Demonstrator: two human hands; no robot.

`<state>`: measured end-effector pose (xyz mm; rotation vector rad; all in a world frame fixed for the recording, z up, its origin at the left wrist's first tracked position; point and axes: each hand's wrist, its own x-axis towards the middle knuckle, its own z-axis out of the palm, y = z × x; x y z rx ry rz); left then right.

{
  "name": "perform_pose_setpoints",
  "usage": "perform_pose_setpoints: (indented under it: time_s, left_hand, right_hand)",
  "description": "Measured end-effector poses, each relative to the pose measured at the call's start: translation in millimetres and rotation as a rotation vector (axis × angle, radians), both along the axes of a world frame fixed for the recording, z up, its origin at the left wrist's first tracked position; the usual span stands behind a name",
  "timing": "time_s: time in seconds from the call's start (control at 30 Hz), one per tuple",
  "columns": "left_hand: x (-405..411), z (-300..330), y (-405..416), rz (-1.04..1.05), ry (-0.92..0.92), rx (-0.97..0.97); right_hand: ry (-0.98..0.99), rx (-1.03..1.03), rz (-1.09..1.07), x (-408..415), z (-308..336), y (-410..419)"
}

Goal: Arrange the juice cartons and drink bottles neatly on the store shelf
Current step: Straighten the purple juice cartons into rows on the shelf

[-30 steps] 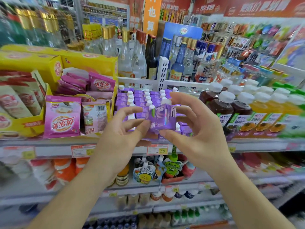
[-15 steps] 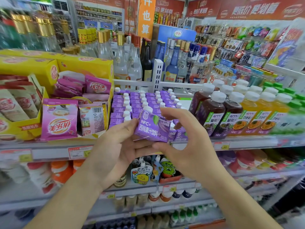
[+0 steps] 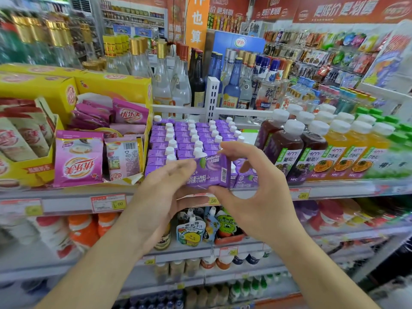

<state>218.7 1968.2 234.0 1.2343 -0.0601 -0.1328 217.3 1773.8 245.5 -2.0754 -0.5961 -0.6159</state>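
While the left hand (image 3: 165, 197) cups the purple juice carton (image 3: 208, 172) from below and from its left side, its fingers curled round it, the right hand (image 3: 256, 192) pinches the carton's lower right corner with the thumb, the other fingers arched over the top without clearly touching. The carton lies tilted on its side in front of the shelf edge (image 3: 334, 191), and its cap is hidden behind the hands. Part of its printed front is covered by the left fingertips.

Just behind the hands stand the rows of matching purple cartons (image 3: 189, 134) with white caps; the front ones are partly blocked by the held carton. To the right of the right hand stand dark grape juice bottles (image 3: 287, 150), then orange juice bottles (image 3: 343, 150); further right the green-capped ones smear into blur. Left of the left hand, pink sachets (image 3: 78, 159) fill a yellow display box (image 3: 116, 88). Beyond the cartons, clear and blue liquor bottles (image 3: 231, 85) stand behind a white rail. Below the hands, pouch drinks (image 3: 191, 233) show between the wrists, and the lower shelves are too blurred to read. The price tags (image 3: 108, 202) are barely legible.
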Motion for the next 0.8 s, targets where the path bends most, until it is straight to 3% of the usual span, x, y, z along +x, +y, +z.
perform_pose_setpoints:
  time_s: [0.17,0.33,0.57,0.8]
  left_hand:
    - [0.4,1.2,-2.0,-0.105,-0.087,0.27]
    - [1.0,-1.8,-3.8,-0.14,-0.083,0.294]
    - [5.9,-15.6,-7.2,-0.128,-0.022,-0.011]
    - [12.4,-25.8,-12.5,-0.252,0.044,-0.276]
  right_hand:
    - [-0.012,0.018,0.035,0.1,-1.7,2.0]
    - [-0.004,0.025,0.059,0.4,-6.4,3.8]
    - [0.081,-0.041,0.054,2.0,-9.3,-7.4]
    - [0.067,-0.046,0.01,9.2,-19.4,-20.4]
